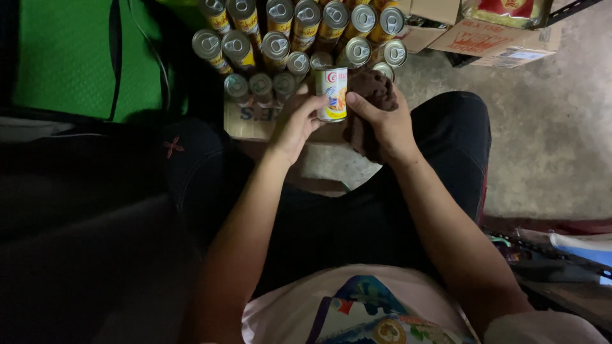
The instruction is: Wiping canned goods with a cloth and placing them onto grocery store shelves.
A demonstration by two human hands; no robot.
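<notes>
A tin can (332, 94) with a white label is held upright between both hands, just in front of the knees. It is clasped from the left by the curled fingers of the left hand (295, 125). The right hand (387, 127) is pressed to its other side, thumb on the label, with a dark brown cloth (371, 89) bunched under the fingers. Rows of ring-pull cans (299, 35) are stood on a cardboard sheet (245, 121) just beyond, with cardboard boxes (494, 38) on the concrete floor (548, 140).

- Your left hand (294, 124) holds a tin can (332, 94): glossy paper label, smooth metal.
- Your right hand (382, 124) grips a brown rag (373, 86), fuzzy matt cloth.
- Stacked cans (299, 38) have shiny metal pull-ring lids.
- Cardboard boxes (491, 41) look matt; the concrete floor (548, 140) is rough.
</notes>
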